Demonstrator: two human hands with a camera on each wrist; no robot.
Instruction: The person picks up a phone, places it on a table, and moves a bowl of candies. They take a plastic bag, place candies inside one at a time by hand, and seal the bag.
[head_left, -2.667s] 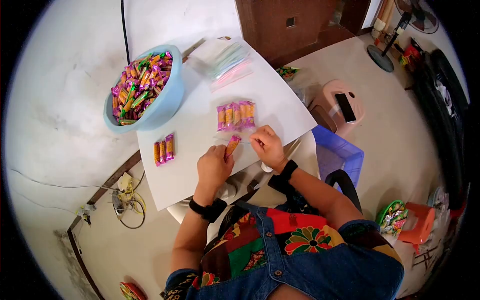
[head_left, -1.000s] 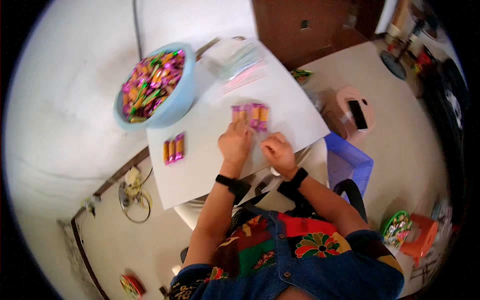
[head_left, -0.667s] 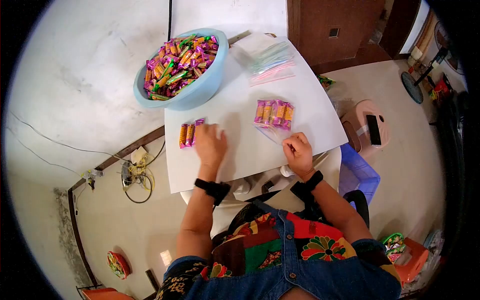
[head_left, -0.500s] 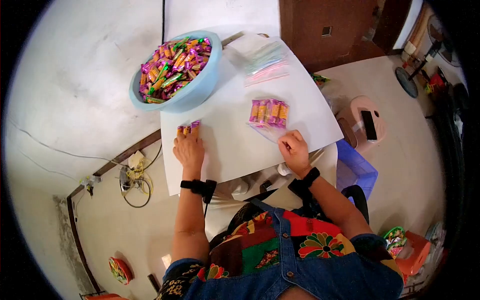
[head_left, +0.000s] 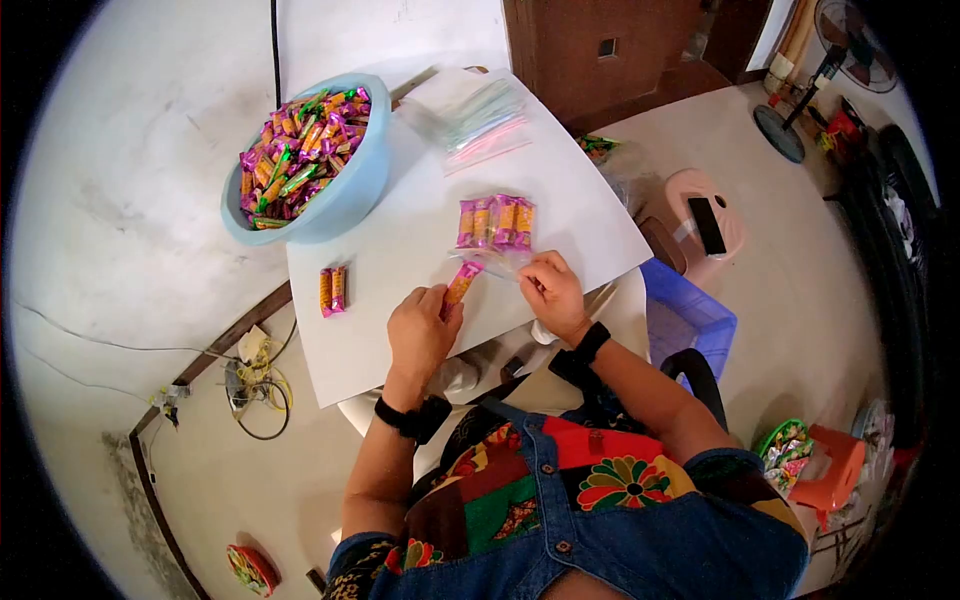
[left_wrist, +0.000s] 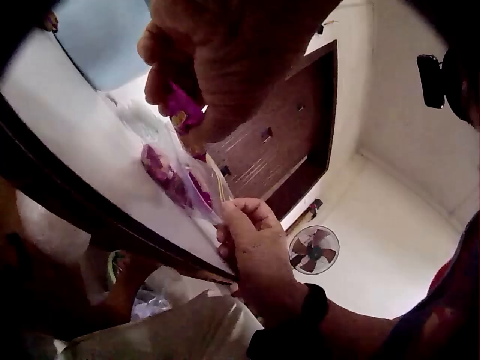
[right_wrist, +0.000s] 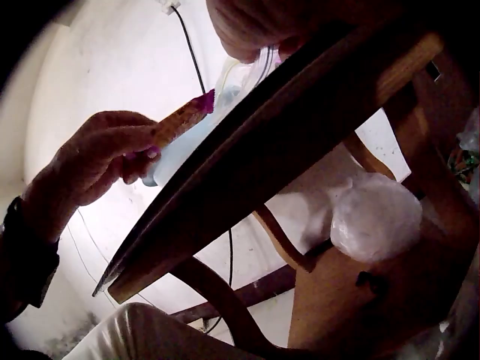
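Observation:
My left hand (head_left: 420, 330) holds a small snack bar (head_left: 461, 284) in a purple and orange wrapper, pinched between thumb and fingers, its far end tilted up near the mouth of a clear zip bag (head_left: 505, 258). Several matching bars (head_left: 497, 222) lie side by side inside that bag, flat on the white table (head_left: 385, 260). My right hand (head_left: 553, 297) pinches the bag's edge at the near right; the left wrist view shows this right hand (left_wrist: 259, 240) gripping the zip strip. Two loose bars (head_left: 332, 290) lie together on the table's left part.
A blue basin (head_left: 345, 205) heaped with wrapped bars stands at the table's back left. Flat zip bags (head_left: 490, 125) are stacked at the back. To the right are a blue crate (head_left: 690, 320) and a pink stool (head_left: 700, 215) bearing a phone (head_left: 707, 226).
My left hand went from the bag to the loose row on the left, took one bar and came back with it. That row went from three to two. The right hand stayed at the bag.

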